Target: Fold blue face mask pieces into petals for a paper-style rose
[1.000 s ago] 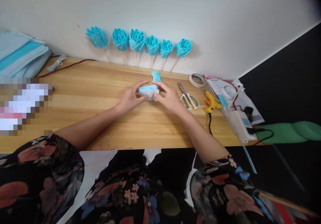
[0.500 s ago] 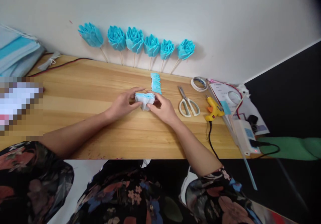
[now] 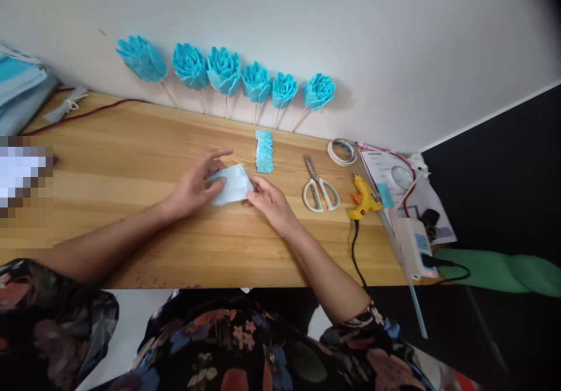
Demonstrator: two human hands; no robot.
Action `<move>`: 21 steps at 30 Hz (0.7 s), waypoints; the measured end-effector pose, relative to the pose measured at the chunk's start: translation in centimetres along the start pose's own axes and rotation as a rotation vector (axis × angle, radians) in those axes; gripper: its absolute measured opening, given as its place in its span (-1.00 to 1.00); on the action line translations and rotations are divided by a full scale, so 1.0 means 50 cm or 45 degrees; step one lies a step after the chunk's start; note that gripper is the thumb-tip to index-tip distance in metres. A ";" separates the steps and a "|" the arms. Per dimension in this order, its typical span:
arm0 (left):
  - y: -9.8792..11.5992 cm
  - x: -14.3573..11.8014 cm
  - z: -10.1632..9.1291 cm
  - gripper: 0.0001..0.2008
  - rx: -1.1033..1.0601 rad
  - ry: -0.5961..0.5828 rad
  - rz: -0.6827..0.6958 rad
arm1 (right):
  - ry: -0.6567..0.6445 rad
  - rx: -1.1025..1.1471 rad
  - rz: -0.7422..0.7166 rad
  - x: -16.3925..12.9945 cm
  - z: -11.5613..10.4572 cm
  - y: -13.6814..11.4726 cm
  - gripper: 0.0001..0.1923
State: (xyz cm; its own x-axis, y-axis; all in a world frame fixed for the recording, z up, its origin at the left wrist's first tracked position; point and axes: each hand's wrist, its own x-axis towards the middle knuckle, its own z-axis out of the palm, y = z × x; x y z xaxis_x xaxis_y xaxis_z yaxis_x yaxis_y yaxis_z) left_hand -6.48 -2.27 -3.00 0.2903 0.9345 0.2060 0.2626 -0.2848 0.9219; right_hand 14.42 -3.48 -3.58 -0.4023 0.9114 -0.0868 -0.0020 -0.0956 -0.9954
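Between my hands, just above the table, is a pale blue piece of mask-like fabric (image 3: 234,187), spread fairly flat. My left hand (image 3: 197,183) pinches its left side, thumb on top and the other fingers partly hidden behind. At its right edge my right hand (image 3: 269,201) grips a corner between thumb and fingers. Beyond them lies a stack of zigzag-edged blue fabric pieces (image 3: 264,152). To the right of my right hand rest white-handled scissors (image 3: 321,186).
Several blue fabric flowers on sticks (image 3: 224,69) lean along the wall. On the right are a tape roll (image 3: 342,152), a yellow glue gun (image 3: 364,198) with its cord, and a power strip (image 3: 415,248). Face masks (image 3: 20,90) are piled at the far left, near a blurred-out object (image 3: 21,175).
The bunched fabric between my hands has been opened into a flatter sheet. Both hands have come slightly lower and left in view, and the whole view has shifted a little.
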 end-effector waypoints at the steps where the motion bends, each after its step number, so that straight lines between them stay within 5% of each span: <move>1: 0.002 -0.003 -0.001 -0.44 0.073 -0.026 0.007 | 0.020 -0.013 0.002 -0.002 -0.001 -0.003 -0.54; 4: 0.001 -0.010 0.001 -0.45 0.223 -0.150 0.040 | 0.129 -0.161 -0.001 -0.007 0.000 -0.005 -0.49; 10: -0.010 -0.008 -0.007 -0.39 0.160 -0.352 -0.007 | 0.249 -0.673 -0.085 -0.019 0.014 0.004 -0.81; 15: -0.013 0.001 -0.019 -0.21 -0.053 -0.393 -0.128 | 0.290 -0.608 -0.170 -0.027 0.025 0.002 -0.79; 21: -0.018 0.017 -0.015 -0.30 -0.223 -0.327 -0.135 | 0.369 -0.476 -0.145 -0.025 0.015 0.013 -0.72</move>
State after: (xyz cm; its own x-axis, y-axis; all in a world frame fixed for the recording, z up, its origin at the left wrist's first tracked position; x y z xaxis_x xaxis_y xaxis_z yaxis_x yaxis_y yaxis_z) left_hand -7.14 -1.06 -3.39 0.4979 0.8665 0.0366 0.1481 -0.1266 0.9808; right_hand 14.23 -4.99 -4.06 -0.1468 0.9868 0.0685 0.3191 0.1128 -0.9410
